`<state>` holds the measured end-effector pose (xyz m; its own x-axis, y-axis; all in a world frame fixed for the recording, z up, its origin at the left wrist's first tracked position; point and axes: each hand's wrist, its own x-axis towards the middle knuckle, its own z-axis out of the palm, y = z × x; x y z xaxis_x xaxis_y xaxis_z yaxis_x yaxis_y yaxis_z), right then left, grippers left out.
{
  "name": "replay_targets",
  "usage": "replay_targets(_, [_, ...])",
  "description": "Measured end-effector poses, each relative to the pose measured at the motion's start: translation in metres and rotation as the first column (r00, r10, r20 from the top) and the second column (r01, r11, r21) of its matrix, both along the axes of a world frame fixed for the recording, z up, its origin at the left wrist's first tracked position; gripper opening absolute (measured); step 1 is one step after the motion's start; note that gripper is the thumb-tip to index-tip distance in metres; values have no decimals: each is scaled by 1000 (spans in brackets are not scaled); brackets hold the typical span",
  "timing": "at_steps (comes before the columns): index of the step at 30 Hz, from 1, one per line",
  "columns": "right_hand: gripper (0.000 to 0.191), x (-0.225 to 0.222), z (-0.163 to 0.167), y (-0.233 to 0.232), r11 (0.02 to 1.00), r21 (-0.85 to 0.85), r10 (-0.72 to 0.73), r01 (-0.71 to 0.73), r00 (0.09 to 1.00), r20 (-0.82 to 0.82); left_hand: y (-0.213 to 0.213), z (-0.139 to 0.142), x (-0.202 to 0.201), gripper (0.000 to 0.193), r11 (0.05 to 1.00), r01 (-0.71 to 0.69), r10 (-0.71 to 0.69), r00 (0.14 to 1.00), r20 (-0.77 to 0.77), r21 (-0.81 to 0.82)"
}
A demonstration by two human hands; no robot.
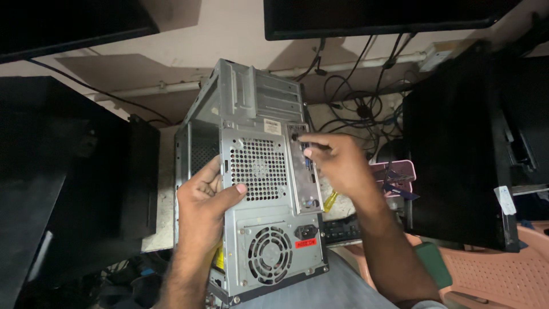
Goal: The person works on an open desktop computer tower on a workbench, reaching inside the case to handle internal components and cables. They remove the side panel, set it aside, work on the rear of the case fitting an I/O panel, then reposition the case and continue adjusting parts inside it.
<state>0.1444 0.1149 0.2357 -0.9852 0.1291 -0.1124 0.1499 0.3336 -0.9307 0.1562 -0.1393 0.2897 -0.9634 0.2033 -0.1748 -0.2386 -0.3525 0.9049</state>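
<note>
Centre of frame: a grey computer case (pixel 257 189), rear panel facing up. The left hand (pixel 201 200) grips its left edge; the right hand (pixel 337 163) pinches at the port panel (pixel 303 166), fingers narrow.

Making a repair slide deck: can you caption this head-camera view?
Left hand grips grey computer case rear, right hand at its port panel.

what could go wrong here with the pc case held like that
The computer case seems to rest on the person's lap, steadied only by the left hand, so it might tip or slide. The right hand has its fingers against the thin metal port panel, whose edges could cut.
</note>
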Motion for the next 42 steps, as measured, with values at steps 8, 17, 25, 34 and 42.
replay_targets(8, [28, -2, 0, 3, 996, -36, -76, 78, 994, 73, -3, -1, 0, 55, 1000, 15, -15, 1000, -7, -7])
replay_targets(17, [28, -5, 0, 2, 998, -50, -25, 29, 996, 88, -6, -4, -1, 53, 1000, 11, -11, 1000, -26, -17])
replay_targets(25, [29, -9, -6, 1, 998, -65, 32, -26, 995, 91, -9, -3, 0, 54, 1000, 20, -19, 999, -38, 21])
replay_targets(34, [28, -11, -2, 1, 997, -70, 24, -17, 995, 99, -8, -2, -2, 54, 1000, 17, -17, 999, -35, 10])
replay_targets(42, [28, -9, -1, 0, 998, -60, 31, -26, 995, 91, -11, -3, -2, 55, 1000, 16, -16, 1000, -24, 24])
